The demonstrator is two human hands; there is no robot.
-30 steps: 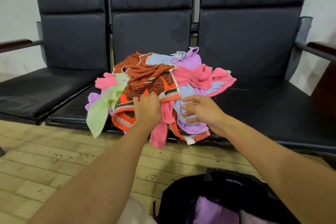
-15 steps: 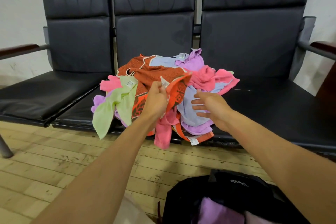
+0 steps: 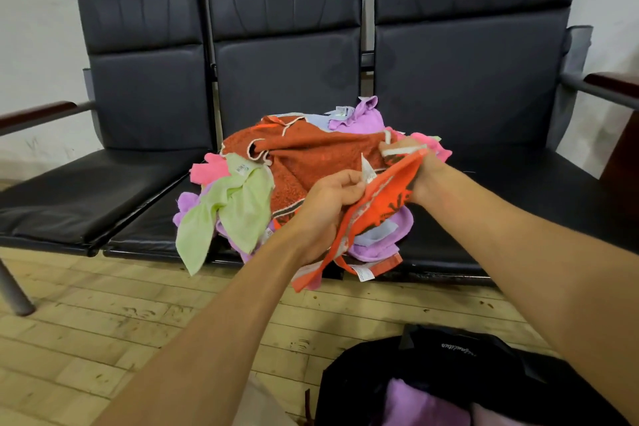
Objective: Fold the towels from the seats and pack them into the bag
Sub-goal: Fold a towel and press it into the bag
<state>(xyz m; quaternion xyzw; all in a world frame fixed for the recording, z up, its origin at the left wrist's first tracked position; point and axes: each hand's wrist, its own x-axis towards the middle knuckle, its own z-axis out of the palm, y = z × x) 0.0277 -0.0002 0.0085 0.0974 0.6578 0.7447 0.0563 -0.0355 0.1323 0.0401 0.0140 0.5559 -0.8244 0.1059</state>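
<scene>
A heap of towels (image 3: pixel 242 204) in green, pink, purple and pale blue lies on the middle black seat (image 3: pixel 152 235). On top is an orange and rust patterned towel (image 3: pixel 311 156). My left hand (image 3: pixel 328 201) grips its near edge by a white label. My right hand (image 3: pixel 415 169) pinches the same edge further right, partly hidden behind the cloth. The edge is lifted off the heap between both hands. A black bag (image 3: pixel 449 363) stands open on the floor at the bottom right, with a purple towel (image 3: pixel 415 405) inside.
Three black padded seats stand in a row against a white wall, with wooden armrests (image 3: pixel 34 112) at each end. The left seat (image 3: pixel 69 190) and right seat (image 3: pixel 518 204) hold no towels. A wooden plank floor (image 3: pixel 103 322) lies below, with a metal leg (image 3: pixel 14 294) at the left.
My right hand moved from the blue and purple towels to the orange towel's edge and took hold of it. Both hands raised that edge off the heap.
</scene>
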